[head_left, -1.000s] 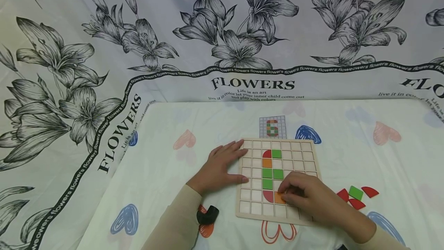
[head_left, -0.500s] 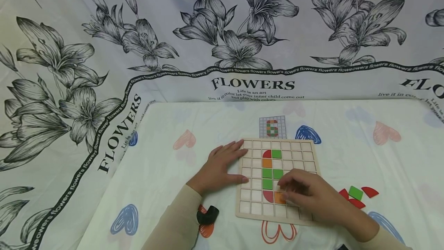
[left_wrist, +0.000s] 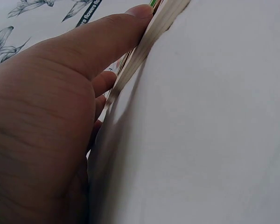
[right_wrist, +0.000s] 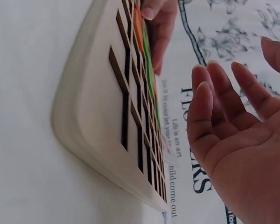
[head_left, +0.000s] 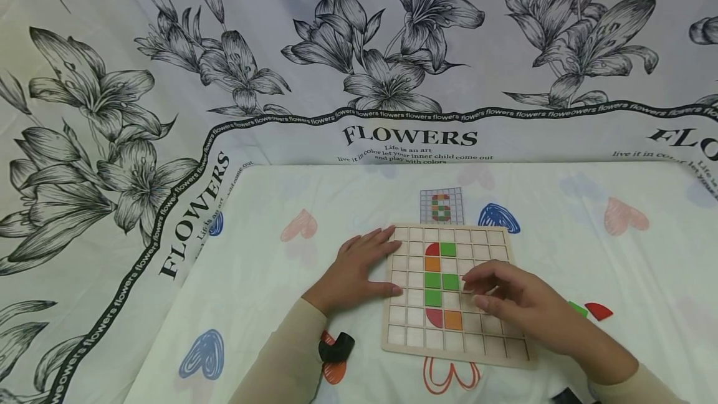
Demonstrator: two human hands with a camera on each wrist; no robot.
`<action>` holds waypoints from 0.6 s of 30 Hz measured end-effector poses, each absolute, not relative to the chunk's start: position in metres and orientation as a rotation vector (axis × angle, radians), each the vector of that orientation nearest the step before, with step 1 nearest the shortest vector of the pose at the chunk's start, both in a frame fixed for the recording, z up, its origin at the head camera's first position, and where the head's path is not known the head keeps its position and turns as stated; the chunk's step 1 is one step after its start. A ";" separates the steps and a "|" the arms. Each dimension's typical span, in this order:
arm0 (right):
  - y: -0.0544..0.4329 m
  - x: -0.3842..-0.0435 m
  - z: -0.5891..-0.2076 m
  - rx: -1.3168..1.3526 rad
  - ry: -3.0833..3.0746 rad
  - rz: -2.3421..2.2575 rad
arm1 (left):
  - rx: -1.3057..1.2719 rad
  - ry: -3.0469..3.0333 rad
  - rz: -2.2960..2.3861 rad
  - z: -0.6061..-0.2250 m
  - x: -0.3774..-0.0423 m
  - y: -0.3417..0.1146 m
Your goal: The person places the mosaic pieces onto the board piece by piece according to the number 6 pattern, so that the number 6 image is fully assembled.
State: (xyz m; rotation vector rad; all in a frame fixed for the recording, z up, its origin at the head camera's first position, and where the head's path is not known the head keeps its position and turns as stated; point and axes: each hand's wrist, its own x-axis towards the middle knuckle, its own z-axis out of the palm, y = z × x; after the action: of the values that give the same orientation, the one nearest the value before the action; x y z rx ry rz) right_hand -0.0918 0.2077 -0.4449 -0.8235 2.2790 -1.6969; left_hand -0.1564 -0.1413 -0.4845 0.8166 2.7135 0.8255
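Observation:
A wooden grid board [head_left: 412,334] lies on the table. Set in its cells are red rounded pieces, such as the lower one [head_left: 434,317], several green squares [head_left: 450,282], and orange squares, the lower one [head_left: 453,320] fully in view. My left hand [head_left: 348,273] rests at the board's left edge, fingers spread; in the left wrist view its thumb [left_wrist: 140,11] touches the rim. Over the board's right side hovers my right hand [head_left: 524,304], its fingers loosely bent. No piece shows between those fingers in the right wrist view, where the palm [right_wrist: 256,158] faces the camera.
Right of the board lie a loose red quarter-round piece [head_left: 599,311] and a green square [head_left: 578,308], partly behind my right hand. A small gridded pattern card [head_left: 441,206] touches or nearly touches the board's far edge. Flower-printed cloth [head_left: 387,73] hangs behind the table.
My right hand has let go of the lower orange square, then lifted and moved right. That square stays in its cell. My left hand has not moved.

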 end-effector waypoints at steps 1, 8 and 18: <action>0.209 -0.092 -0.444 -0.822 2.290 -1.693 | 0.815 2.714 0.823 -0.485 -0.156 -0.141; 0.223 -0.094 -0.436 -0.816 2.335 -1.699 | 0.815 2.708 0.830 -0.485 -0.156 -0.141; 0.244 -0.098 -0.428 -0.759 2.431 -1.683 | 0.829 2.718 0.820 -0.485 -0.157 -0.141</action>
State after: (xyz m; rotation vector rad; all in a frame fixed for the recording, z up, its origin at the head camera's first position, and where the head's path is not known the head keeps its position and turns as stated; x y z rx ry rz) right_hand -0.0975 0.2437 -0.4279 -0.7591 2.4312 -1.6828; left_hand -0.1569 -0.1412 -0.4851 0.8292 2.7184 0.8201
